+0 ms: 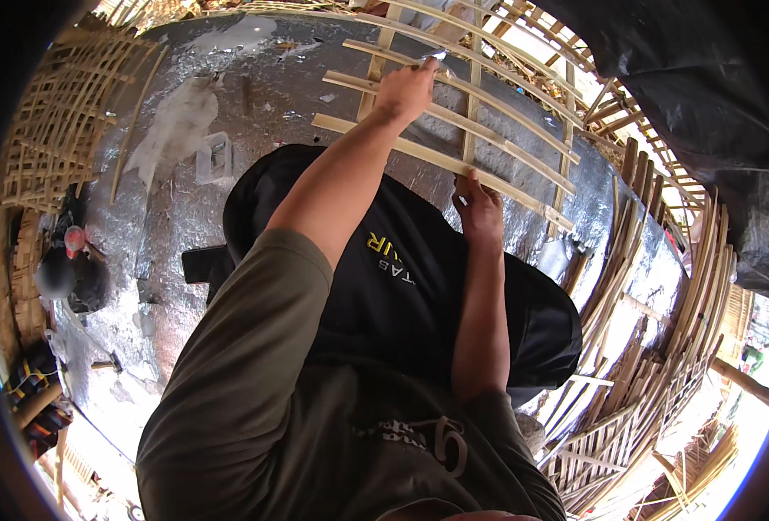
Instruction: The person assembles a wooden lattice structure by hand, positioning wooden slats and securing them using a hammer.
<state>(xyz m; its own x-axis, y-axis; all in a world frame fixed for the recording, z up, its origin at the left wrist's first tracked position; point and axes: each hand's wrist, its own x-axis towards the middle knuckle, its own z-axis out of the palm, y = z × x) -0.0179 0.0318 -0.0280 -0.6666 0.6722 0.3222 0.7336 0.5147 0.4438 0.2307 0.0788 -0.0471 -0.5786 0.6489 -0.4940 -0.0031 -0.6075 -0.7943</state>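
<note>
A lattice of pale bamboo slats (510, 143) lies ahead of my knees, with long slats crossing several shorter crosspieces. My left hand (406, 91) reaches over its far left part, fingers closed at one of the long slats. Something small and shiny shows by its fingertips, too unclear to name. At the lattice's near edge, my right hand (481, 213) is closed with the thumb up against the nearest slat; its other fingers are partly hidden. Black cloth (384, 286) covers my lap under both forearms.
Woven bamboo panels (72, 104) stand at the left. A clear plastic container (214, 158) sits on the grey, shiny floor sheet (171, 234). Far left, a dark figure with a blurred patch (56, 273) is near a hammer (106, 363). Bundled bamboo strips (662, 321) line the right side, below black sheeting (688, 95).
</note>
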